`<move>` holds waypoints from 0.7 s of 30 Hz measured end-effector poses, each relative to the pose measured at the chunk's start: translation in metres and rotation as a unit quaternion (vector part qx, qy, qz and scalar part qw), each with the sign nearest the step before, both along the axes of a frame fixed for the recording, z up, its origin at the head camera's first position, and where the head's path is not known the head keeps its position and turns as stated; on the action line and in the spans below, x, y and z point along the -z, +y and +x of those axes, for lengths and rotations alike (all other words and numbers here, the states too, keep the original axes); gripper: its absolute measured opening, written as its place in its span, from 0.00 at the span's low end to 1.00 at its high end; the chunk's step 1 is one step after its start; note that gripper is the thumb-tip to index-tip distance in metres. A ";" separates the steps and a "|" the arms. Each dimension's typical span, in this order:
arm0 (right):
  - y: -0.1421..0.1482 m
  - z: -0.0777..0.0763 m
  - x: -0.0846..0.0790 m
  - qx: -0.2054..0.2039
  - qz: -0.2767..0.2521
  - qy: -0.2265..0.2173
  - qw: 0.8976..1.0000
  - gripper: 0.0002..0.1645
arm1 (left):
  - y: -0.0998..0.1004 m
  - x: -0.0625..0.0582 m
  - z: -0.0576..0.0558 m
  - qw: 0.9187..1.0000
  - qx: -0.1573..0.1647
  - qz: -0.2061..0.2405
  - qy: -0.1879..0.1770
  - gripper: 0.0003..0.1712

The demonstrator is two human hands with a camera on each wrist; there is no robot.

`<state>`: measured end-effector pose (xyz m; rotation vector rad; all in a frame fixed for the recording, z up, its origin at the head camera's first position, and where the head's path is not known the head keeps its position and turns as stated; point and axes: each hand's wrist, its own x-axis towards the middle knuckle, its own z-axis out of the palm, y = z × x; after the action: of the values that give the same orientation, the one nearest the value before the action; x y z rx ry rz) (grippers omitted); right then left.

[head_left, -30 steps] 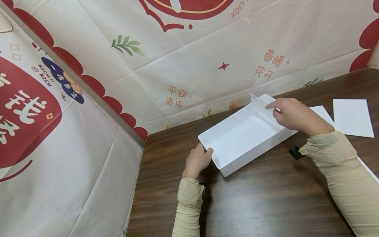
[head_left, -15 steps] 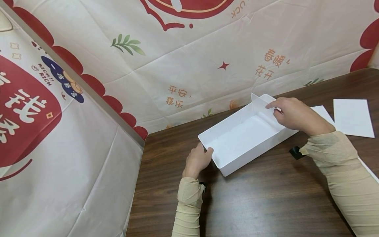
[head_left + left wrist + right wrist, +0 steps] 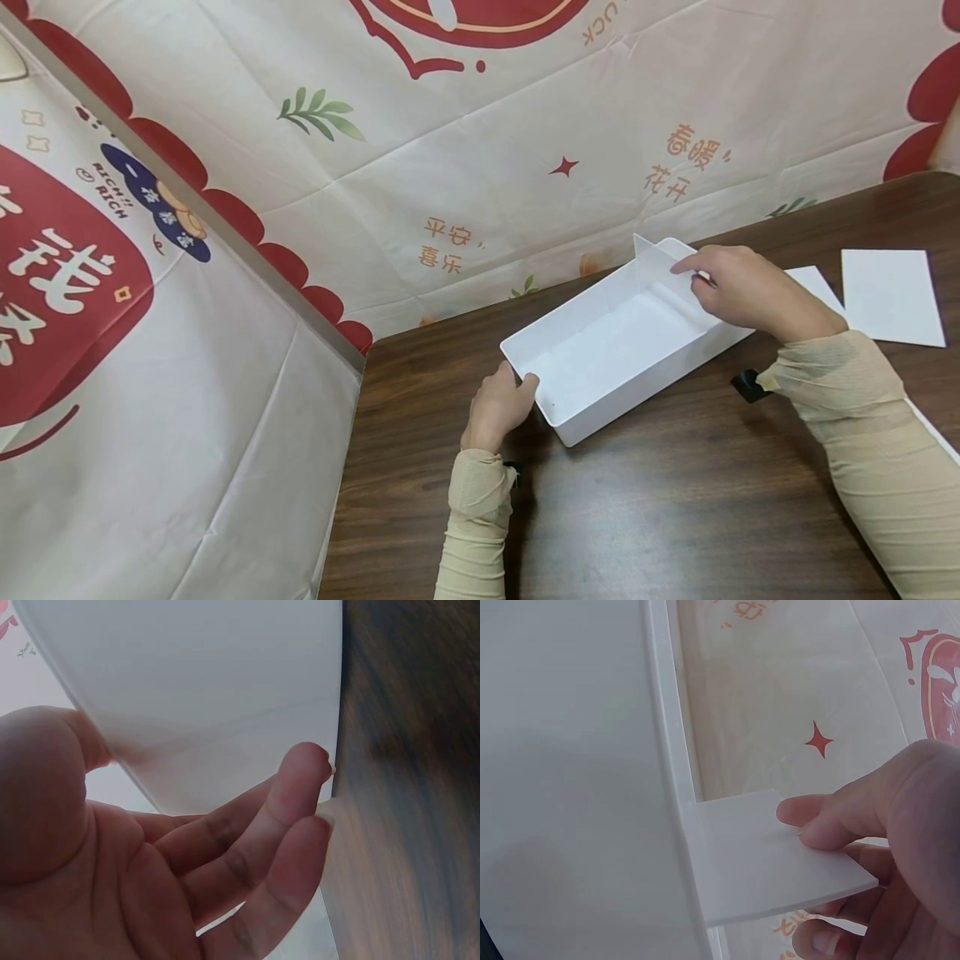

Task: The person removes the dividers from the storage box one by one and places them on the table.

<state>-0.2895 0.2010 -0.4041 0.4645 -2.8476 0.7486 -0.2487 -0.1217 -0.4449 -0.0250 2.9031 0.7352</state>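
A long white rectangular box (image 3: 651,392) with an open top lies slantwise in the head view. My left hand (image 3: 501,408) holds its near-left end. In the left wrist view, that thumb hooks over the rim and the fingers lie along the outside of the end wall (image 3: 217,667). At the far right end, my right hand (image 3: 738,287) pinches a thin white divider panel (image 3: 651,265). The panel stands across the box, one corner sticking up above the rim. In the right wrist view, thumb and fingers grip the panel (image 3: 750,862) at its upper part; its lower part is hidden by the box wall.
To the right, a flat white panel (image 3: 892,296) lies on the dark wooden table (image 3: 420,417). Another white panel (image 3: 817,287) is partly hidden behind my right wrist. A white edge (image 3: 932,429) shows beside the right sleeve. Printed cloth (image 3: 480,158) hangs behind the table.
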 end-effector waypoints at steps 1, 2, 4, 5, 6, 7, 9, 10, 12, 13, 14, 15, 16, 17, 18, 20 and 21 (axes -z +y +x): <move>0.000 0.000 0.000 0.001 0.000 -0.002 1.000 0.21 | 0.000 0.000 0.000 1.000 0.000 0.000 0.000 0.32; 0.000 0.000 0.000 0.001 0.000 -0.003 1.000 0.21 | 0.000 0.000 0.000 1.000 -0.001 0.001 -0.001 0.32; 0.000 0.000 0.000 0.002 -0.002 -0.007 1.000 0.21 | 0.000 0.000 0.000 1.000 -0.002 0.004 -0.001 0.32; 0.000 0.000 0.000 0.003 -0.002 -0.009 1.000 0.21 | 0.001 0.000 0.000 1.000 -0.002 0.004 -0.001 0.32; 0.001 0.000 0.000 0.004 -0.003 -0.009 1.000 0.21 | 0.001 0.000 0.000 1.000 -0.003 0.005 -0.002 0.33; 0.000 0.001 -0.001 0.004 -0.004 -0.010 1.000 0.21 | 0.001 0.000 0.001 1.000 -0.003 0.005 -0.002 0.33; 0.000 0.001 -0.001 0.003 -0.005 -0.009 1.000 0.21 | 0.001 0.000 0.000 1.000 -0.003 0.005 0.000 0.33; 0.000 0.001 -0.002 0.003 -0.005 -0.009 1.000 0.21 | 0.001 0.000 0.000 1.000 -0.002 0.005 0.001 0.33; 0.000 0.002 -0.002 0.003 -0.005 -0.009 1.000 0.21 | 0.001 0.000 0.000 1.000 -0.001 0.004 0.002 0.32; 0.000 0.002 -0.002 0.003 -0.004 -0.010 1.000 0.21 | 0.001 0.000 0.000 1.000 -0.001 0.003 0.003 0.32; 0.000 0.002 -0.002 0.004 -0.004 -0.011 1.000 0.21 | 0.001 0.000 0.000 1.000 -0.001 0.003 0.003 0.32; 0.000 0.002 -0.002 0.004 -0.004 -0.012 1.000 0.21 | 0.001 0.000 0.000 1.000 -0.001 0.003 0.003 0.32; 0.000 0.002 -0.002 0.004 -0.004 -0.014 1.000 0.21 | 0.001 0.000 0.000 1.000 -0.001 0.003 0.003 0.32; 0.000 0.002 -0.003 0.004 -0.004 -0.014 1.000 0.21 | 0.001 0.000 0.000 1.000 -0.001 0.003 0.002 0.32; 0.000 0.002 -0.003 0.005 -0.005 -0.014 1.000 0.21 | 0.001 0.000 0.000 1.000 -0.001 0.004 0.001 0.32; 0.000 0.002 -0.003 0.004 -0.005 -0.013 1.000 0.21 | 0.001 0.000 0.000 1.000 -0.003 0.005 0.000 0.32; 0.000 0.002 -0.003 0.004 -0.005 -0.013 1.000 0.21 | 0.001 0.000 0.000 1.000 -0.003 0.006 -0.001 0.32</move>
<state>-0.2874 0.2013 -0.4012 0.4452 -2.8665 0.7729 -0.2483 -0.1206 -0.4445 -0.0346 2.8980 0.7528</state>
